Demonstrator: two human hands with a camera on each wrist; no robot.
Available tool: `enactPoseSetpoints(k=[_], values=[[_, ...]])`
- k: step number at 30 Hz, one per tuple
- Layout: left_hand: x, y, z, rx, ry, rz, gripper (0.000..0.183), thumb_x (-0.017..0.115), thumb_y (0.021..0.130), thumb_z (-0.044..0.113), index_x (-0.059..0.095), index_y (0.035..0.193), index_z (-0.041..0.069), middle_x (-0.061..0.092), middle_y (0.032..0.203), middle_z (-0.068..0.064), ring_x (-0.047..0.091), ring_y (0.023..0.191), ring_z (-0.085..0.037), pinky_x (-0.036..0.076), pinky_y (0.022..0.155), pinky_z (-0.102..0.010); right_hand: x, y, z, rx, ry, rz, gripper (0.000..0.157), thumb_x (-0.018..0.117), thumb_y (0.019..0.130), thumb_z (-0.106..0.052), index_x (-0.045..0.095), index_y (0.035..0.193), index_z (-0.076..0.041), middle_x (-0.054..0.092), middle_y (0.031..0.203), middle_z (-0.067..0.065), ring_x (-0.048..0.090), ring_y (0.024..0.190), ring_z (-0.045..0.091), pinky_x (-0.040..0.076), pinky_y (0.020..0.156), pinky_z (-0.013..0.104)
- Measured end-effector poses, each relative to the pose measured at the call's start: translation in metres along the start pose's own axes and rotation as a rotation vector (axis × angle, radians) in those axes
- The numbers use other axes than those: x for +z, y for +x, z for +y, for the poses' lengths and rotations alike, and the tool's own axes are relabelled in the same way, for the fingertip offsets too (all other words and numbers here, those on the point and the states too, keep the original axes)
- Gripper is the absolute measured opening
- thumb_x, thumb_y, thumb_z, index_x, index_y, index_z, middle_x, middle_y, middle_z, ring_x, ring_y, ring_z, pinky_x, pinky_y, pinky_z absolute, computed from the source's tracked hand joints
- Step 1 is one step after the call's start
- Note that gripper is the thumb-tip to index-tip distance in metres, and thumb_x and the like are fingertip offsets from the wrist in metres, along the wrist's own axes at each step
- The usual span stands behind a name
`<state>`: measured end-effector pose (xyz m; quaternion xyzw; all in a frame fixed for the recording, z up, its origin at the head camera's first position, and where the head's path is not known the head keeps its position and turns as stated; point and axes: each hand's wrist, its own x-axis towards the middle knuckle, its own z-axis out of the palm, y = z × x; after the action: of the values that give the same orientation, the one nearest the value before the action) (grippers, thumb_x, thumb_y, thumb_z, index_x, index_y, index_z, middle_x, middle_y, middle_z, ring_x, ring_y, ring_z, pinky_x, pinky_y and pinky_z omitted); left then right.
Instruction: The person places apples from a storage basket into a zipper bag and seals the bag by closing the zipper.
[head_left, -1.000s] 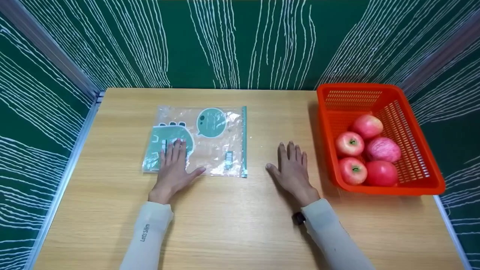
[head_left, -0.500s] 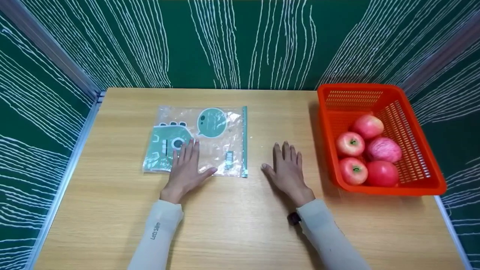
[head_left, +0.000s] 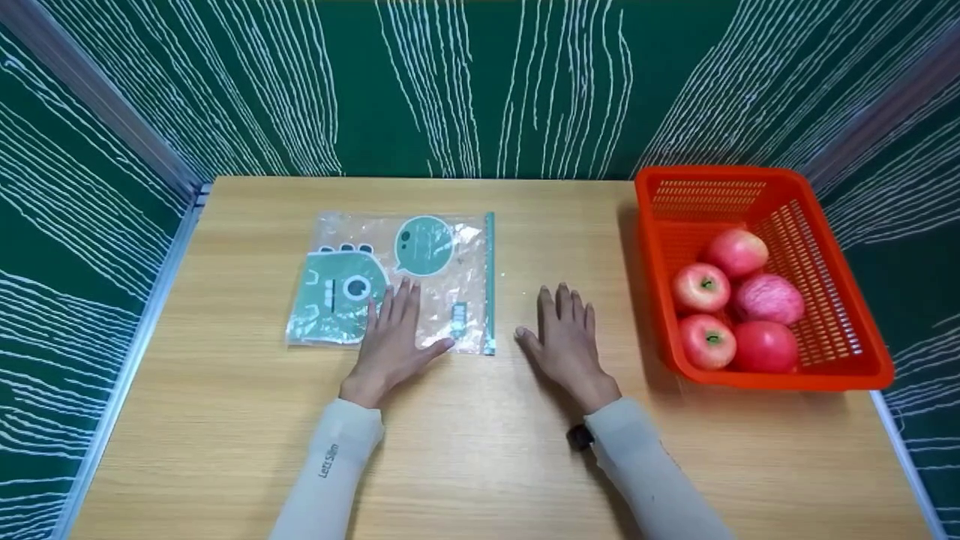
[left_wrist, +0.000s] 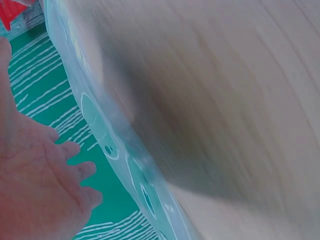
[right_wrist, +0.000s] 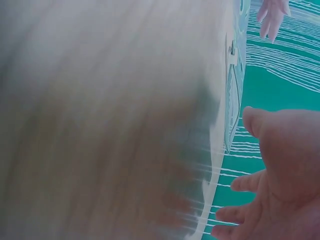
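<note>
A clear zip bag (head_left: 442, 296) with a green dinosaur print lies flat on the table, its green zip strip along the right side. Over its lower edge hovers my left hand (head_left: 394, 341), fingers straight and spread, holding nothing; in the left wrist view a gap shows between palm (left_wrist: 35, 175) and bag (left_wrist: 100, 120). To the right of the zip strip, my right hand (head_left: 568, 345) is held palm down over bare wood with fingers extended. Nothing is in its grasp. The right wrist view shows that palm (right_wrist: 295, 170) raised off the tabletop.
An orange plastic basket (head_left: 847, 300) stands at the right of the wooden table (head_left: 450, 465). Several red apples (head_left: 769, 298) lie inside it. Green panels (head_left: 495, 90) with white wavy lines enclose the back and sides.
My left hand has moved right across the bag, uncovering the dinosaur's eye. My right hand has shifted slightly left. Bag and basket stay where they were.
</note>
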<state>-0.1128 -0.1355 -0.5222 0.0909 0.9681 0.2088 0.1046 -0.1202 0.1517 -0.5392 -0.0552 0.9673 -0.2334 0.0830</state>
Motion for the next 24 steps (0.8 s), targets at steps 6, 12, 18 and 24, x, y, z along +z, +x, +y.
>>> enactPoseSetpoints(k=[6, 12, 18, 24], values=[[0.005, 0.001, 0.01, 0.018, -0.014, -0.017, 0.108, 0.058, 0.097, 0.069, 0.009, 0.17, 0.007, 0.003, 0.178, -0.012, -0.001, 0.164, -0.037, -0.007, 0.131, -0.055, 0.002, 0.0, -0.003, 0.0, -0.002, -0.002, 0.084, 0.062, 0.106, -0.044, 0.024, 0.165, 0.001, 0.013, 0.171, 0.033, 0.011, 0.158, 0.053, 0.003, 0.129, 0.066], [0.008, 0.004, 0.02, 0.039, -0.019, -0.023, 0.107, 0.058, 0.097, 0.07, 0.009, 0.17, 0.008, 0.003, 0.178, -0.012, -0.001, 0.163, -0.037, -0.007, 0.131, -0.054, 0.003, 0.002, -0.008, -0.002, -0.007, -0.012, 0.083, 0.061, 0.106, -0.044, 0.024, 0.166, 0.0, 0.012, 0.171, 0.032, 0.01, 0.159, 0.051, 0.002, 0.129, 0.065], [0.012, 0.008, 0.03, 0.065, -0.004, -0.025, 0.109, 0.055, 0.097, 0.073, 0.008, 0.17, 0.007, 0.004, 0.177, -0.014, 0.003, 0.163, -0.039, -0.002, 0.132, -0.056, 0.007, 0.003, -0.011, -0.009, -0.005, -0.001, 0.082, 0.064, 0.105, -0.042, 0.026, 0.165, 0.0, 0.014, 0.171, 0.032, 0.012, 0.158, 0.052, 0.004, 0.129, 0.066], [0.014, 0.012, 0.039, 0.073, -0.033, -0.037, 0.108, 0.06, 0.097, 0.069, 0.009, 0.17, 0.008, 0.007, 0.178, -0.013, 0.004, 0.163, -0.038, 0.001, 0.133, -0.054, 0.009, 0.006, -0.013, -0.012, -0.012, 0.007, 0.08, 0.064, 0.105, -0.041, 0.028, 0.164, 0.0, 0.016, 0.17, 0.033, 0.013, 0.158, 0.052, 0.006, 0.129, 0.067]])
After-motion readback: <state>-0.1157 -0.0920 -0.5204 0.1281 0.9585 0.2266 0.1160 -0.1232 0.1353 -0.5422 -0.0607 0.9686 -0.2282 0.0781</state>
